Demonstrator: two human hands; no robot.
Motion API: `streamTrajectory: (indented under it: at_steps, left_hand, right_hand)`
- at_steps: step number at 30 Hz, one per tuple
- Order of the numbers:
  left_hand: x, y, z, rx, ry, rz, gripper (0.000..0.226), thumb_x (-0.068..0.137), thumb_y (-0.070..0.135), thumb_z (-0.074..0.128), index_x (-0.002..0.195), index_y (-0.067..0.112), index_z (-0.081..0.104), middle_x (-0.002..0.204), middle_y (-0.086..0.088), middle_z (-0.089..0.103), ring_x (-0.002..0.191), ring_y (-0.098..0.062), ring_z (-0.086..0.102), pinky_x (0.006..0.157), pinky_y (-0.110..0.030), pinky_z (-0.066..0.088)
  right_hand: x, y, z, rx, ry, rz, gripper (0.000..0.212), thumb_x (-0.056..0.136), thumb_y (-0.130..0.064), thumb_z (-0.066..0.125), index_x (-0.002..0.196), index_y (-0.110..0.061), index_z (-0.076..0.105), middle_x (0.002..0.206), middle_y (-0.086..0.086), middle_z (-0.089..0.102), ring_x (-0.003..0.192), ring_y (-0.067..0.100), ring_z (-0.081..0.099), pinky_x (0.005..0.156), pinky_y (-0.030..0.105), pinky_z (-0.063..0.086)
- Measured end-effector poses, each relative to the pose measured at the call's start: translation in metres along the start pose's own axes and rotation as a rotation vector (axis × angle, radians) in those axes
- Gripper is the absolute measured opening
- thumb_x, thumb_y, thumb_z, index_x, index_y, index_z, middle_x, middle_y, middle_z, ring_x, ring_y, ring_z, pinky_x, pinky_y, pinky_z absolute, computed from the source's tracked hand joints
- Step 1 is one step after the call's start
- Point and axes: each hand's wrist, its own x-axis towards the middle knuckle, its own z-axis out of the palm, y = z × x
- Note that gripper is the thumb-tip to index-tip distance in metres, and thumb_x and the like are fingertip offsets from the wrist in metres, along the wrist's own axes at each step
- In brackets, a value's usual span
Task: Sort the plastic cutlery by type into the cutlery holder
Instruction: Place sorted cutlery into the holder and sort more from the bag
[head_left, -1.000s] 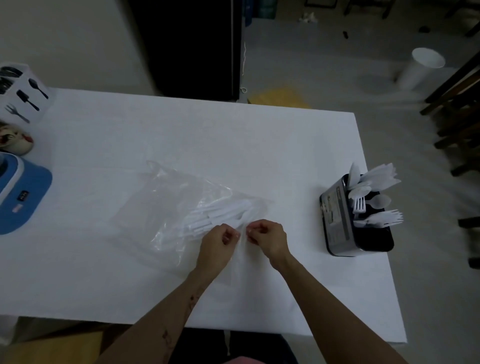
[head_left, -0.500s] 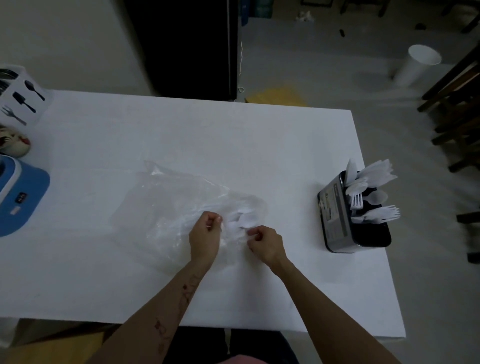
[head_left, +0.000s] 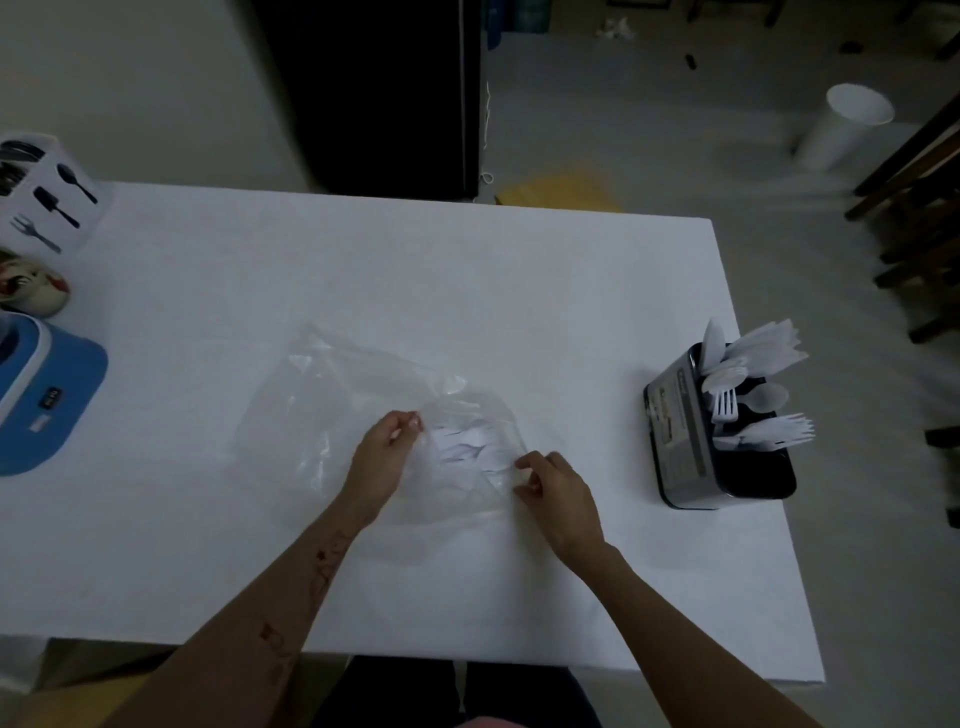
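Far left desk (head_left: 218, 322) edge: white box printed with cutlery icons (head_left: 49, 192), blue device (head_left: 41, 395) below it. Centre: clear plastic bag (head_left: 332, 415) flat on desk, mouth toward the right, white plastic cutlery (head_left: 467, 447) bunched inside near the opening. Left hand (head_left: 382, 462) pinched shut on upper bag edge, fingers (head_left: 410, 421) just left of the cutlery. Right hand (head_left: 558, 493) pinched on lower-right bag edge, fingers (head_left: 522, 467) just right of the cutlery. Cutlery between both hands, touched only through film. Right: black cutlery holder (head_left: 680, 441) near desk edge, well apart from hands, white forks, spoons and knives standing in it; compartments hard to tell apart.
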Motion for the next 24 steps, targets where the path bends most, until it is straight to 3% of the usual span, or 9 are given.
streamTrajectory:
  at_steps: [2,4,7,11,14,17,19,22,24]
  left_hand:
    - [-0.006,0.0,0.002,0.073,-0.071,0.032,0.019,0.098,0.034,0.047,0.096,0.024,0.063,0.097,0.007,0.064,0.092,-0.011,0.057,0.083,-0.026,0.041]
    - [-0.012,0.005,0.005,0.137,-0.119,0.069,0.024,0.099,0.034,0.043,0.088,0.019,0.058,0.09,0.006,0.061,0.086,-0.009,0.055,0.077,-0.02,0.038]
    - [-0.013,0.009,0.008,0.194,-0.147,0.072,0.026,0.1,0.036,0.038,0.081,0.023,0.051,0.083,0.004,0.057,0.079,-0.012,0.053,0.072,-0.025,0.038]
    - [-0.012,0.011,0.011,0.275,-0.147,0.065,0.021,0.102,0.033,0.032,0.09,0.021,0.045,0.082,0.001,0.054,0.074,-0.014,0.052,0.067,-0.026,0.037]
    - [-0.014,0.006,0.013,0.267,-0.133,0.015,0.023,0.102,0.035,0.03,0.09,0.019,0.042,0.074,-0.002,0.051,0.071,-0.021,0.051,0.064,-0.03,0.036]
    - [-0.015,0.0,0.014,0.223,-0.105,-0.026,0.024,0.102,0.038,0.03,0.087,0.024,0.042,0.074,-0.001,0.052,0.075,-0.023,0.053,0.068,-0.032,0.037]
    - [-0.019,0.001,0.017,0.214,-0.111,-0.025,0.023,0.102,0.038,0.03,0.09,0.023,0.043,0.077,-0.001,0.054,0.08,-0.025,0.055,0.069,-0.031,0.038]
    - [-0.026,0.009,0.019,0.205,-0.134,-0.008,0.019,0.101,0.035,0.033,0.096,0.019,0.044,0.104,-0.014,0.063,0.101,-0.032,0.059,0.079,-0.034,0.04]
    - [-0.027,0.011,0.02,0.206,-0.143,0.002,0.017,0.102,0.032,0.034,0.099,0.019,0.045,0.124,-0.019,0.058,0.113,-0.033,0.056,0.09,-0.037,0.042]
  right_hand:
    - [0.004,0.001,0.001,-0.101,0.061,-0.187,0.026,0.084,-0.012,0.067,0.109,-0.02,0.064,0.101,0.0,0.059,0.086,0.02,0.06,0.06,0.035,0.053]
    - [0.011,-0.002,0.002,-0.213,0.079,-0.371,0.035,0.079,-0.005,0.069,0.112,-0.014,0.063,0.111,0.004,0.062,0.093,0.025,0.061,0.054,0.037,0.055]
    - [0.023,-0.009,0.002,-0.329,0.018,-0.455,0.065,0.069,-0.005,0.079,0.129,-0.009,0.055,0.133,0.01,0.057,0.108,0.029,0.06,0.065,0.037,0.059]
    - [0.034,-0.014,0.007,-0.455,-0.128,-0.436,0.097,0.066,-0.031,0.086,0.147,-0.008,0.038,0.15,0.01,0.043,0.121,0.032,0.053,0.082,0.04,0.052]
    - [0.038,-0.017,0.009,-0.542,-0.067,-0.447,0.099,0.062,-0.041,0.086,0.145,-0.012,0.04,0.141,0.008,0.051,0.112,0.032,0.055,0.08,0.039,0.049]
    - [0.04,-0.02,0.009,-0.667,-0.001,-0.518,0.089,0.05,-0.046,0.089,0.126,-0.014,0.057,0.117,0.006,0.062,0.098,0.028,0.06,0.072,0.036,0.049]
    - [0.041,-0.02,0.01,-0.735,0.036,-0.575,0.08,0.047,-0.051,0.088,0.114,-0.015,0.063,0.112,0.005,0.064,0.102,0.029,0.061,0.077,0.036,0.05]
    - [0.04,-0.016,0.013,-0.783,0.019,-0.612,0.078,0.053,-0.055,0.085,0.115,-0.014,0.064,0.11,0.006,0.067,0.113,0.03,0.061,0.093,0.04,0.05]
    - [0.041,-0.015,0.016,-0.8,-0.024,-0.574,0.087,0.058,-0.057,0.083,0.126,-0.009,0.06,0.108,0.009,0.068,0.104,0.028,0.064,0.09,0.04,0.051]
